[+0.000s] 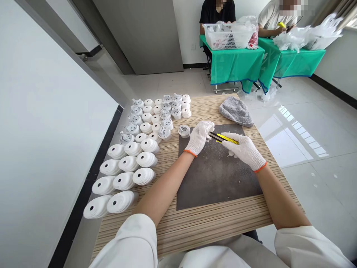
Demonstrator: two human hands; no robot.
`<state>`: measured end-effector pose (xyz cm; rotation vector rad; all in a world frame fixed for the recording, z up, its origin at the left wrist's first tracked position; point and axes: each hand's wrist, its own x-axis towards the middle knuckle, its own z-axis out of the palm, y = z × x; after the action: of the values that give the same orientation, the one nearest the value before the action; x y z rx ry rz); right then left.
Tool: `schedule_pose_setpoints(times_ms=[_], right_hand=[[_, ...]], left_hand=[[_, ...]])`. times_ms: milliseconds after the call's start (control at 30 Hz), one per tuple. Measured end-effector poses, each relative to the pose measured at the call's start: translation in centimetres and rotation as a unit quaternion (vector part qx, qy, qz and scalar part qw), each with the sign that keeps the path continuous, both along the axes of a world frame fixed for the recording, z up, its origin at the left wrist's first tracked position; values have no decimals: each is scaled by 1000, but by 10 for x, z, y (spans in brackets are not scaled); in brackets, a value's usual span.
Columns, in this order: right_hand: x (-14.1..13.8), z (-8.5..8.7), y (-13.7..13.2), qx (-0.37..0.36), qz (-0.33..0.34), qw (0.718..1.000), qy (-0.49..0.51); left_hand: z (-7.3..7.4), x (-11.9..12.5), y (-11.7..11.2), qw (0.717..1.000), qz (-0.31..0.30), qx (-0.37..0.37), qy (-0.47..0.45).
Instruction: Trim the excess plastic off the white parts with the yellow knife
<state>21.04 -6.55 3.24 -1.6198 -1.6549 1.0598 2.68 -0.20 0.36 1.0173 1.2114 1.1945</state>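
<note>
Both my hands wear white knit gloves and work over a dark grey mat (214,178) on the striped wooden table (195,223). My right hand (244,149) is closed on a yellow and black utility knife (224,138), its tip pointing left. My left hand (199,137) is closed around a small white part that its fingers mostly hide, right at the knife's tip. One white round part (184,131) lies at the mat's top left corner. White shavings dot the mat.
Stacks of white round parts (122,178) lie in rows on the table's left, with several single ones (161,111) behind. A grey cloth (235,111) lies at the far right. Two people sit at green-covered tables (237,63) with a white basket (227,35).
</note>
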Motion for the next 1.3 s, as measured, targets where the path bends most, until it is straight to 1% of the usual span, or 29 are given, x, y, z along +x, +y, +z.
schedule_pose_setpoints(times_ms=[67, 167, 200, 300, 333, 400, 433, 467, 567, 600, 700, 767, 833, 867, 900, 967, 1100, 1167, 1233, 1300], right_hand=[[1, -1, 0, -18, 17, 1000, 10], [2, 0, 0, 14, -5, 1000, -22], [2, 0, 0, 10, -5, 1000, -18], [2, 1, 0, -32, 26, 999, 1], [2, 1, 0, -22, 21, 999, -18], [2, 0, 1, 30, -8, 997, -76], [2, 0, 1, 52, -19, 994, -93], [2, -1, 1, 60, -21, 994, -91], [2, -2, 0, 20, 11, 999, -30], [2, -2, 0, 15, 12, 999, -26], [2, -1, 1, 33, -24, 998, -52], [3, 1, 2, -5, -37, 999, -24], [2, 3, 2, -74, -29, 996, 34], [2, 4, 3, -98, -30, 993, 54], [1, 5, 2, -107, -36, 992, 62], [-3, 5, 1, -86, -52, 993, 59], [-11, 3, -4, 10, -75, 997, 18], [-13, 3, -5, 42, -77, 996, 0], [-13, 3, -5, 47, -73, 996, -12], [-11, 3, -4, 37, -72, 996, -25]], left_hand=[[1, -1, 0, 1000, -2, 14, -2], [2, -2, -1, 1000, -13, 23, -13], [1, -2, -1, 1000, -14, 22, -13], [-3, -2, 1, 1000, -12, 28, -5], [-4, -2, 1, 999, -13, 31, -6], [-7, -2, 3, 999, -19, 35, -15], [-8, -2, 3, 999, -22, 35, -23], [-8, -1, 4, 999, -24, 34, -28], [-9, -2, 4, 999, -12, 26, -24], [-10, -3, 4, 999, -11, 27, -17], [-14, -5, 5, 998, -22, 60, 4], [-19, -7, 6, 996, -28, 80, 8], [-22, -8, 8, 996, -34, 86, 10], [-23, -8, 9, 996, -37, 86, 10], [-24, -8, 9, 995, -40, 86, 11], [-22, -7, 9, 996, -34, 82, 11], [-16, -6, 7, 997, -22, 70, 8], [-14, -5, 6, 997, -25, 78, 10], [-15, -5, 7, 996, -26, 84, 12], [-17, -5, 8, 996, -19, 81, 16]])
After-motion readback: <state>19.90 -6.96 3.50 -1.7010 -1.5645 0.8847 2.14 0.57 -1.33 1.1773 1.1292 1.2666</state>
